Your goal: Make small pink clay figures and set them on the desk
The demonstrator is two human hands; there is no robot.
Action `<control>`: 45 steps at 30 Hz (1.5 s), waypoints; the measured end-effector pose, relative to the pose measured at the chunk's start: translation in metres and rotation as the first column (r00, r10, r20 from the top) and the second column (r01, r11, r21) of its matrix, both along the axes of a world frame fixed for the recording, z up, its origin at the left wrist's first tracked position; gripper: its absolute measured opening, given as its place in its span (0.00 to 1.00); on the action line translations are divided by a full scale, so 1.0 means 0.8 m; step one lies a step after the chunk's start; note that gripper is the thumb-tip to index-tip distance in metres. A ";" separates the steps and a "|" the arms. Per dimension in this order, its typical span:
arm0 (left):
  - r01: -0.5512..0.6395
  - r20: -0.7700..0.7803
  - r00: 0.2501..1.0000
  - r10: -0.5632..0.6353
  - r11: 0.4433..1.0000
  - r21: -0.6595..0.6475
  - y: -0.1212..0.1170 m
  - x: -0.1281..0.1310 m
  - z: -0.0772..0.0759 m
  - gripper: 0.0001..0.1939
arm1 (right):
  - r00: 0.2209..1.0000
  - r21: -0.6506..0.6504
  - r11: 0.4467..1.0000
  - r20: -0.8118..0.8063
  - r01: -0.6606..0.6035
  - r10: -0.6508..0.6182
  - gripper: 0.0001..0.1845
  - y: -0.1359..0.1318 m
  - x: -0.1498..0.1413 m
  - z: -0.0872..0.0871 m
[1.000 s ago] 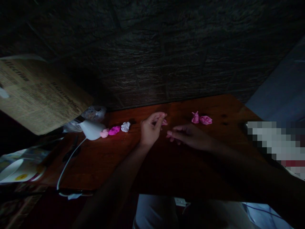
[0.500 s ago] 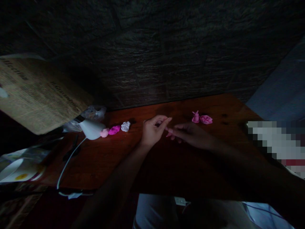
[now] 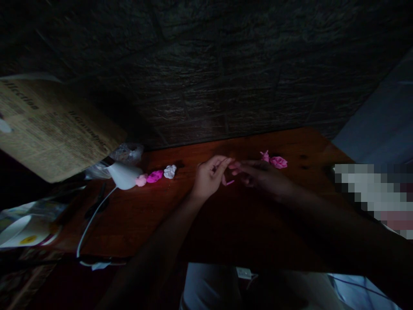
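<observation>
My left hand (image 3: 209, 175) is over the middle of the wooden table, thumb and index finger pinched together. A thin strip of pink modelling clay (image 3: 229, 182) sticks out beneath its fingertips and seems held by its lower fingers. My right hand (image 3: 263, 177) meets it from the right, its fingers bent and pressed together at the left fingertips; what they pinch is too dark to make out. Behind the right hand stands a small pink clay figure (image 3: 265, 156) with two ear-like points, partly hidden. Beside that figure lies a crumpled pink clay lump (image 3: 278, 162).
On the left, white (image 3: 170, 172), magenta (image 3: 155, 176) and pale pink (image 3: 141, 180) clay lumps lie in a row by a white cone-shaped object (image 3: 125, 175) with a cable (image 3: 84, 234). A printed paper bag (image 3: 58, 129) and a paper cup (image 3: 27, 231) stand further left. A stone-textured wall (image 3: 206, 86) rises behind.
My right hand has shifted slightly up and right, now covering more of the eared figure. The pink strip shows more clearly below my left fingertips. My left hand has barely moved.
</observation>
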State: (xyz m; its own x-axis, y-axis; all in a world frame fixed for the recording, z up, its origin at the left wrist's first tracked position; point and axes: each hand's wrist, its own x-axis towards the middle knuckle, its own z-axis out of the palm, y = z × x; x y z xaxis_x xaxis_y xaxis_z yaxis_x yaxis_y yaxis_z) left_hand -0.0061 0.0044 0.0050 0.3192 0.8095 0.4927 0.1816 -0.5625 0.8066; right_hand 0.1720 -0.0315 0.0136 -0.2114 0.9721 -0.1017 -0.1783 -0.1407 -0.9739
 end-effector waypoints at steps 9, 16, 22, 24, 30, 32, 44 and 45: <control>0.151 -0.032 0.987 -0.156 0.981 -0.118 -0.003 -0.002 0.002 0.15 | 0.973 -0.167 0.986 -0.228 -0.025 -0.014 0.17 -0.001 0.001 0.002; 0.185 -0.052 0.980 -0.194 0.972 -0.143 -0.003 -0.001 0.001 0.18 | 0.966 -0.156 0.988 -0.256 -0.018 -0.023 0.16 0.002 0.003 0.000; 0.161 -0.013 0.986 -0.164 0.978 -0.132 -0.001 0.001 -0.001 0.17 | 0.976 -0.124 0.992 -0.218 -0.020 -0.008 0.14 0.002 0.002 -0.003; 0.136 0.004 0.991 -0.136 0.983 -0.123 0.001 0.001 -0.003 0.17 | 0.977 -0.132 0.991 -0.213 -0.022 -0.007 0.15 0.002 0.002 -0.003; 0.148 0.005 0.989 -0.149 0.977 -0.154 0.007 -0.002 -0.003 0.17 | 0.969 -0.132 0.991 -0.248 -0.032 -0.002 0.17 0.001 0.002 0.000; 0.167 0.007 0.986 -0.168 0.971 -0.170 0.007 -0.002 -0.002 0.16 | 0.969 -0.126 0.991 -0.246 -0.042 0.010 0.16 0.001 0.003 -0.001; 0.252 0.065 0.968 -0.243 0.938 -0.238 0.003 0.001 0.000 0.17 | 0.958 -0.157 0.987 -0.287 -0.021 -0.025 0.18 0.002 0.002 -0.001; 0.240 0.071 0.971 -0.230 0.944 -0.227 0.004 0.001 0.001 0.16 | 0.959 -0.162 0.987 -0.282 -0.013 -0.033 0.18 0.002 0.002 0.000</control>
